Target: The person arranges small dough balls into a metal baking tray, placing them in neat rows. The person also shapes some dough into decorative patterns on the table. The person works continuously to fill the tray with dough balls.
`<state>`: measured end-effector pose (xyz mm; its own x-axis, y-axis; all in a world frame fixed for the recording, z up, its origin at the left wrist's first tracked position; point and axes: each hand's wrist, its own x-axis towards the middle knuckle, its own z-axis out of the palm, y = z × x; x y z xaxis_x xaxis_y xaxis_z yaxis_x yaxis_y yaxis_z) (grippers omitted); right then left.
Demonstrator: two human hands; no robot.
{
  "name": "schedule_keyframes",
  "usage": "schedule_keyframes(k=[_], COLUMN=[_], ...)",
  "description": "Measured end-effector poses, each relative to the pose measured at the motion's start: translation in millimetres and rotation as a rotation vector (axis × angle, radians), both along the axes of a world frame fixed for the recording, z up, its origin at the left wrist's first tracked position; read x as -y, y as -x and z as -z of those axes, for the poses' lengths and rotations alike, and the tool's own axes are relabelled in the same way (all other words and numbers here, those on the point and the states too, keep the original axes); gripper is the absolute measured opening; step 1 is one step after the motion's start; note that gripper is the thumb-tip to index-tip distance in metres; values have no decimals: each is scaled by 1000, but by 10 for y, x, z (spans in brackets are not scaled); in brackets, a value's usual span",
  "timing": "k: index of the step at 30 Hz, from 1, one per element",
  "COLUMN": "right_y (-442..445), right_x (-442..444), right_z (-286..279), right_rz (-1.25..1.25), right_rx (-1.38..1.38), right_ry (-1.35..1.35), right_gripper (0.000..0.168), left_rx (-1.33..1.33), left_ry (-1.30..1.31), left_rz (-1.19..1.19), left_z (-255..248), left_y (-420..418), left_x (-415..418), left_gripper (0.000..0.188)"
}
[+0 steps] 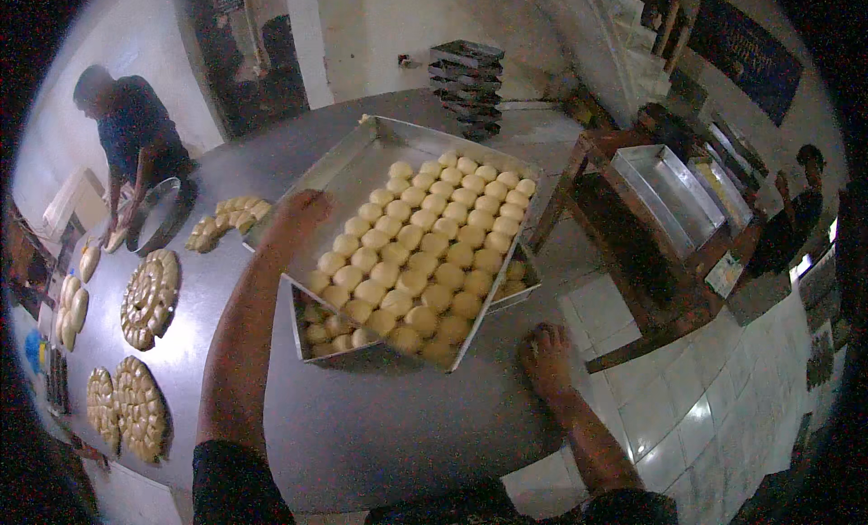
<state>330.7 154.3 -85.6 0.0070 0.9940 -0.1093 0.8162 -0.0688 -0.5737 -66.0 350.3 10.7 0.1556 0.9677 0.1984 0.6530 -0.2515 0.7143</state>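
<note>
A metal baking tray [400, 131] holds rows of round dough balls [412, 254] and lies askew on top of another tray [294, 318], whose own dough balls show at two corners. Over the upper tray's left part, beside the dough rows, is my left hand [308, 209]; it is blurred, and its fingers cannot be made out clearly. My right hand [548, 355] is at the table's right edge, off the trays, with its fingers curled; whether it rests on the edge cannot be told.
Coiled groups of dough pieces [149, 298] lie on the metal table [339, 430] to the left, near a co-worker [139, 128] bending over a round pan [154, 216]. Stacked dark tins [468, 84] stand at the far end. A wooden rack [583, 179] on the right bears a rectangular metal tray [668, 196].
</note>
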Motion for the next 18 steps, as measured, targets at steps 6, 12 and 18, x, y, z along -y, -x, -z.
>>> schedule_keyframes(k=[6,12,18], right_y=[-241,-1221,-560], right_x=[252,-503,-2120], right_z=[33,-667,-1644], right_rz=[-424,-43,-198], right_rx=[155,-672,-761], right_ry=[-503,-116,-890], right_gripper=[32,31,44], left_rx=[-133,-153,-220], left_ry=[-6,-3,57], left_rz=[-184,-427,-57], left_z=[191,515,705], left_y=[-698,-1424,-1284], left_x=[-969,-1539,-1828], left_gripper=[39,56,72])
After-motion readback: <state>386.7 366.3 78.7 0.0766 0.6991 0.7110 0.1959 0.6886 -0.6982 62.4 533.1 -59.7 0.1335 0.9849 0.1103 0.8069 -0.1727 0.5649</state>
